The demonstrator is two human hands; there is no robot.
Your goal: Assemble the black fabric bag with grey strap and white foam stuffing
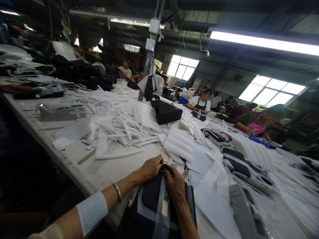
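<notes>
A black bag point(149, 217) lies in front of me at the table's near edge, with a grey strip point(161, 202) running up its middle and a small cream label on that strip. At the bag's far end, my left hand point(153, 167) is closed with fingertips pinched at a small black piece point(165, 168) that has a thin pale edge. My right hand point(176, 184) grips the same piece from the other side, its thumb bent over it. The fingers cover much of the piece, so its exact kind is unclear.
White foam rods point(124, 127) are heaped beyond my hands, beside a ribbed foam sheet point(178, 144). A black bag point(168, 111) stands behind them. Folded black bags point(235, 161) and white sheets point(211, 202) lie to the right. Several people work around the table.
</notes>
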